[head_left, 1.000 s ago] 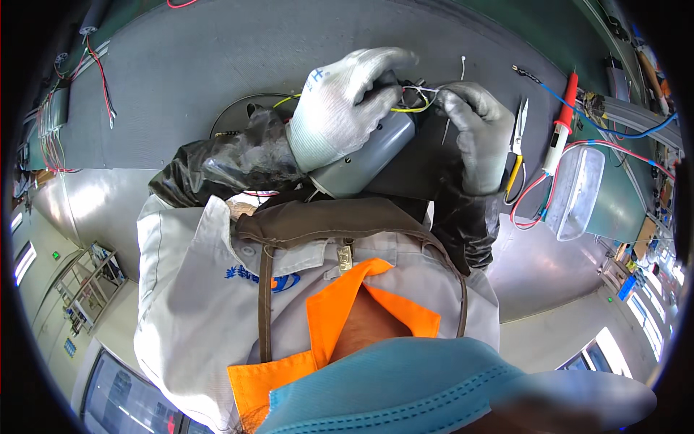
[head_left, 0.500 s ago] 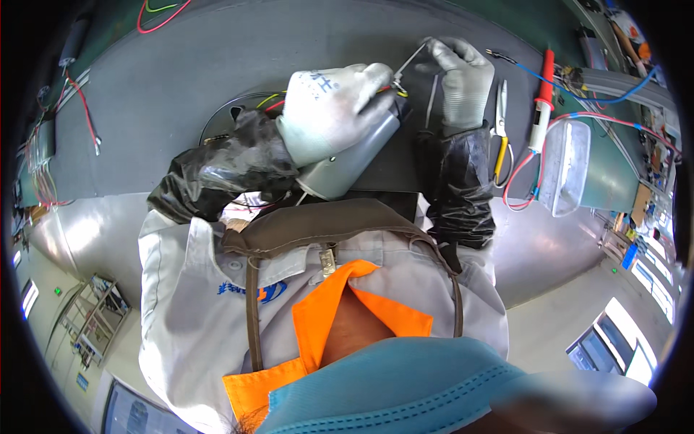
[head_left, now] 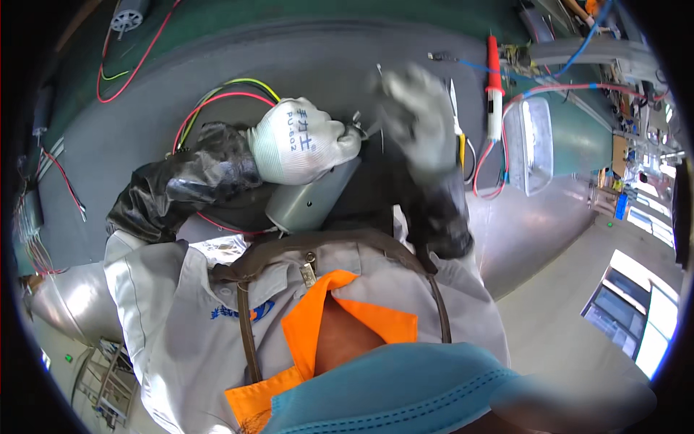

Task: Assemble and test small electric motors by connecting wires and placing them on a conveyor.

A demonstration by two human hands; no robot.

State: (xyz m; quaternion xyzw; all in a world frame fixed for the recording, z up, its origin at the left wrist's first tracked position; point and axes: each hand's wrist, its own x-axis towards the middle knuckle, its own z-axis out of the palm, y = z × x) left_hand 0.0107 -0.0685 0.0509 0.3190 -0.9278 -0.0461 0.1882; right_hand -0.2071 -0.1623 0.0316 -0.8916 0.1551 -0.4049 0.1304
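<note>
Dark tabletop spreads beyond you, the grey motor at its near edge, below your left hand, which seems closed on the wires at the motor's far end. Your right hand, just to the right, is too blurred to tell its grip. Those wires look gathered, but their fastening is hidden, so what remains is unclear.

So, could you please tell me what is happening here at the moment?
A gloved person works at a grey bench. The left hand is closed at the upper end of a grey cylinder; what it grips is mostly hidden. Red and yellow-green wires loop out to its left. The right hand, blurred, is just to the right. Scissors and a red-and-white tool lie farther right.
</note>
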